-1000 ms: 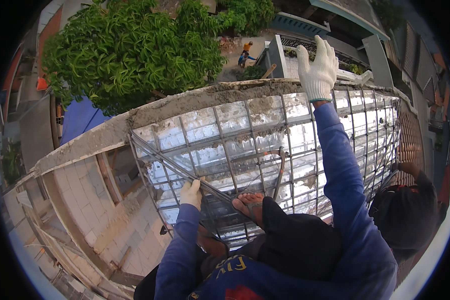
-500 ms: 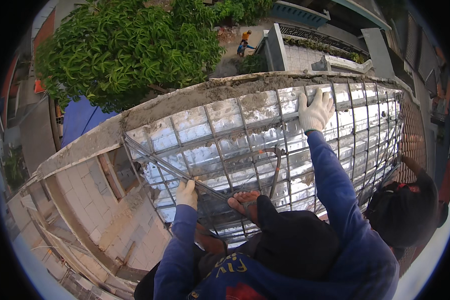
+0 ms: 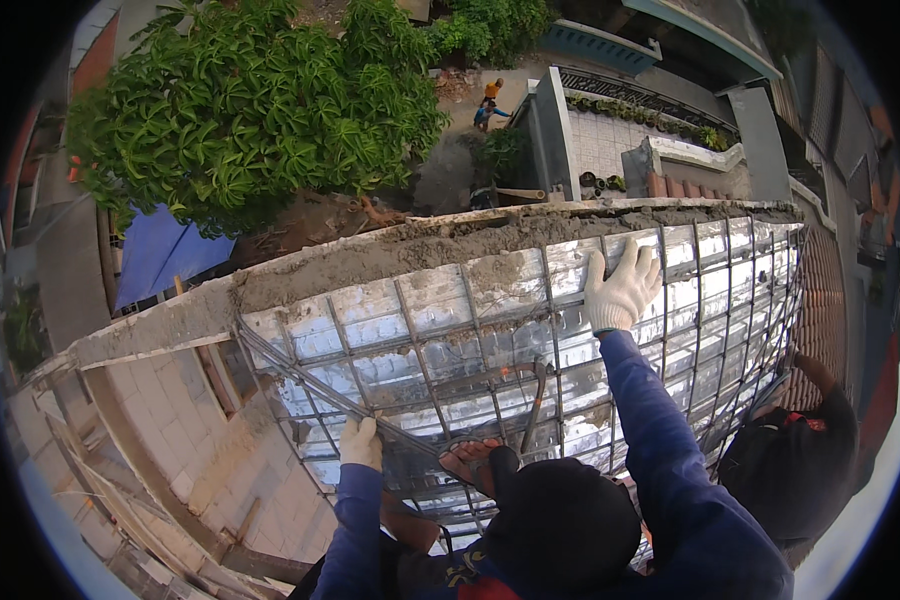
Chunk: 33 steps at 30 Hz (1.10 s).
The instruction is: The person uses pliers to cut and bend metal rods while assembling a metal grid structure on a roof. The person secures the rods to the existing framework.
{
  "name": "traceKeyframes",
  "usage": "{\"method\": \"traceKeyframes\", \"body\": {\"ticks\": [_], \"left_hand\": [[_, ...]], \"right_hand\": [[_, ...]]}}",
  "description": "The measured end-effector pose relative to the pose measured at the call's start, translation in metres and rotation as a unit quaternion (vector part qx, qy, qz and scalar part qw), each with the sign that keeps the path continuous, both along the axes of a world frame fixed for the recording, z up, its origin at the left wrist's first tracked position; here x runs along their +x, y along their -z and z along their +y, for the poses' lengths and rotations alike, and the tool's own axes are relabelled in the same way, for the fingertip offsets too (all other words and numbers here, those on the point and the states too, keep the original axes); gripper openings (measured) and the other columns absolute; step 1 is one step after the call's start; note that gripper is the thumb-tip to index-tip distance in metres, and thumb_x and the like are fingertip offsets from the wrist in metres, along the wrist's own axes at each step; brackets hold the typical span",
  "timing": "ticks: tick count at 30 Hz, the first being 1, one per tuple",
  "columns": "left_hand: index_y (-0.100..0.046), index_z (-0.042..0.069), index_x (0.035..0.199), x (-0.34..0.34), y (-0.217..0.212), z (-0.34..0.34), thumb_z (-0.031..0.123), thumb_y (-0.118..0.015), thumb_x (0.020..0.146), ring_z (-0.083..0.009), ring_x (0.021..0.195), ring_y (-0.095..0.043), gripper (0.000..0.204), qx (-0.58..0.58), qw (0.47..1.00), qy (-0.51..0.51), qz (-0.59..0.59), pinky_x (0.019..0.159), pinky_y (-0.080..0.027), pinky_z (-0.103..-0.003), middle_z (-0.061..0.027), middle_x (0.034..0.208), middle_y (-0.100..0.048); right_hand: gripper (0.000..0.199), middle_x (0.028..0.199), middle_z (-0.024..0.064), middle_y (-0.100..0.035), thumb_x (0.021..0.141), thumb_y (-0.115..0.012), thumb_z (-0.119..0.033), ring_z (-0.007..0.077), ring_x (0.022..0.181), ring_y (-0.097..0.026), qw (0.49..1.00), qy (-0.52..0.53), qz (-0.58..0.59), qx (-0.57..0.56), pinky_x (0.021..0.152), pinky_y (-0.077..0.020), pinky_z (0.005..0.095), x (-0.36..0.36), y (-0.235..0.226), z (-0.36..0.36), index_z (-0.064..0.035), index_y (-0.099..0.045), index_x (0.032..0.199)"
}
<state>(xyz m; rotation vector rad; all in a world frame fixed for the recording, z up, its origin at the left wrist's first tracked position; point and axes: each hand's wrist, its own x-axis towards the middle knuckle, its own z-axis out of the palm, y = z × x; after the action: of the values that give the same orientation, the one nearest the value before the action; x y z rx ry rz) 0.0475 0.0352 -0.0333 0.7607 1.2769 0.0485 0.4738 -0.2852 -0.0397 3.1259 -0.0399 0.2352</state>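
A grid of steel reinforcing bars (image 3: pixel 473 322) lies over shiny ribbed metal decking (image 3: pixel 380 376). My right hand (image 3: pixel 623 287), in a white knitted glove, reaches far forward with its fingers spread on the grid near the mortar edge. At the lower left, my gloved left hand (image 3: pixel 361 444) is closed at a bundle of loose steel bars (image 3: pixel 305 376) that slants across the grid; its fingertips are partly hidden. Between my hands rests a bent dark metal tool (image 3: pixel 539 405), perhaps a hacksaw. A bare foot (image 3: pixel 467 462) stands on the bars close to my left hand.
Rough wet-looking mortar (image 3: pixel 370 272) runs along the far edge, with a drop to the ground beyond. A co-worker in dark clothing (image 3: pixel 792 465) crouches at the right. Block walls (image 3: pixel 175 425) stand lower at the left. A leafy tree (image 3: pixel 260 120) and two people (image 3: pixel 487 105) are below.
The view has tilted upward, so the grid and both hands sit lower in the picture. My right hand stays spread on the grid, and my left stays at the bars.
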Motion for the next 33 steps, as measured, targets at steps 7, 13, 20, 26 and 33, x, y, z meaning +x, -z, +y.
{"method": "traceKeyframes", "body": {"ticks": [7, 13, 20, 26, 33], "left_hand": [[-0.060, -0.001, 0.148, 0.002, -0.005, 0.000, 0.000, -0.061, 0.106, -0.0239, 0.103, -0.067, 0.042, 0.001, 0.999, 0.003, 0.040, 0.096, -0.056, -0.041, -0.0111, 0.122, -0.070], [-0.060, 0.000, 0.147, -0.003, 0.000, 0.000, -0.001, -0.061, 0.106, -0.0242, 0.105, -0.067, 0.041, -0.022, 0.999, -0.018, 0.019, 0.099, -0.056, -0.042, -0.0110, 0.122, -0.069], [-0.061, -0.003, 0.144, 0.008, -0.008, 0.000, -0.003, -0.061, 0.105, -0.0260, 0.105, -0.069, 0.039, -0.009, 0.998, -0.009, 0.058, 0.099, -0.058, -0.042, -0.0142, 0.121, -0.070], [-0.062, -0.004, 0.141, 0.000, -0.002, -0.003, -0.003, -0.061, 0.105, -0.0258, 0.103, -0.070, 0.036, -0.008, 0.999, -0.040, 0.033, 0.100, -0.058, -0.043, -0.0141, 0.121, -0.071], [-0.062, -0.003, 0.141, -0.009, 0.006, -0.002, -0.002, -0.063, 0.107, -0.0245, 0.103, -0.070, 0.034, -0.021, 0.998, -0.052, 0.023, 0.099, -0.059, -0.041, -0.0118, 0.120, -0.072]], "right_hand": [[0.072, 0.147, 0.0274, -0.056, 0.097, -0.076, -0.045, 0.0491, 0.138, -0.049, 0.999, -0.030, -0.016, 0.019, 0.124, -0.0323, 0.0622, 0.003, -0.008, 0.005, 0.0041, -0.060, 0.148], [0.072, 0.145, 0.0269, -0.056, 0.096, -0.077, -0.042, 0.0482, 0.138, -0.048, 0.999, -0.035, -0.022, 0.006, 0.124, -0.0320, 0.0633, 0.007, -0.008, 0.005, 0.0052, -0.059, 0.147], [0.073, 0.148, 0.0272, -0.054, 0.096, -0.077, -0.041, 0.0484, 0.140, -0.047, 0.999, -0.028, 0.012, 0.023, 0.125, -0.0305, 0.0640, 0.008, -0.013, 0.007, 0.0043, -0.057, 0.149], [0.076, 0.152, 0.0272, -0.052, 0.095, -0.076, -0.042, 0.0495, 0.145, -0.044, 0.999, -0.006, 0.033, 0.022, 0.129, -0.0264, 0.0662, 0.008, -0.010, 0.008, 0.0033, -0.055, 0.153], [0.076, 0.154, 0.0284, -0.051, 0.095, -0.075, -0.041, 0.0508, 0.146, -0.043, 0.999, -0.010, 0.027, 0.025, 0.130, -0.0244, 0.0665, 0.008, -0.005, 0.005, 0.0039, -0.054, 0.153]]}}
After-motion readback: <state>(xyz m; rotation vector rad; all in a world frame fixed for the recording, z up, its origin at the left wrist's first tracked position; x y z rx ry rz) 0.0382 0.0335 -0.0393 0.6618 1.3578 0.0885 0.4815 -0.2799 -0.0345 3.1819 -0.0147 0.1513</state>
